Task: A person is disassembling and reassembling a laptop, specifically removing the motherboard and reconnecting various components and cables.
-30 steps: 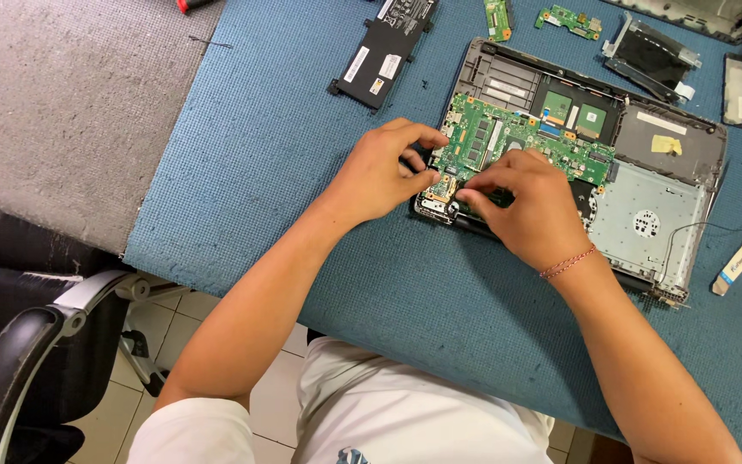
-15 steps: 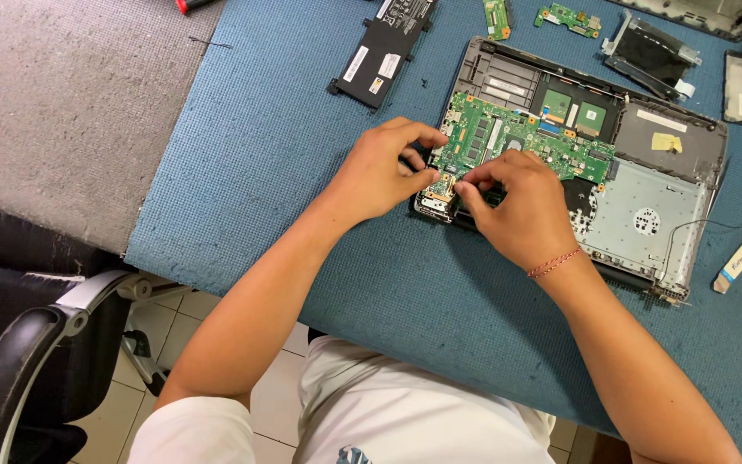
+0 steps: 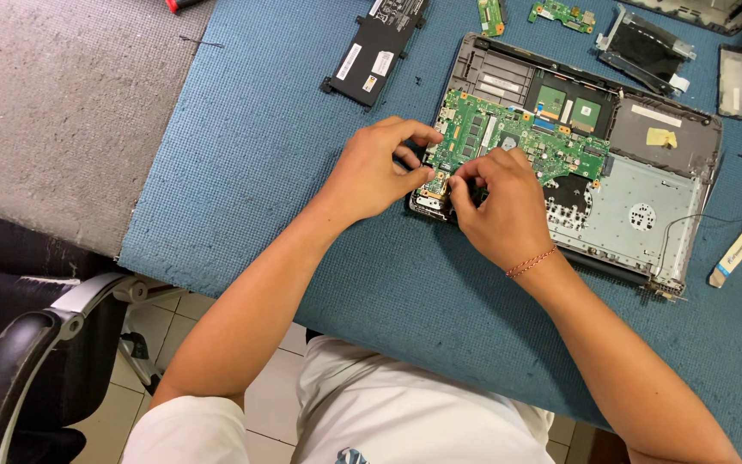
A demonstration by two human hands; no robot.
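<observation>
the left hand (image 3: 377,172) is pinching the near-left corner of the board (image 3: 517,142), thumb and fingers closing on its edge. the right hand (image 3: 500,206) is sitting just beside it at 3 o'clock, fingertips curling together onto the same corner; what they are gripping is hidden under the fingers, so it cannot be told. a thin red bracelet (image 3: 532,262) is circling the right wrist.

the green board is lying in the open laptop shell (image 3: 646,215), filling its left and far part, while bare grey metal is showing at the shell's right. the shell is resting on the blue mat (image 3: 285,172).

at 11 o'clock from the hands, a black battery (image 3: 377,47) is lying well apart on the mat. at 12 to 1 o'clock, beyond the shell, two small green boards (image 3: 564,12) and a drive caddy (image 3: 646,47) are lying. at 3 o'clock, past the shell's right edge, a small stick (image 3: 738,251) is lying. a black chair (image 3: 27,361) is standing at 8 o'clock.
</observation>
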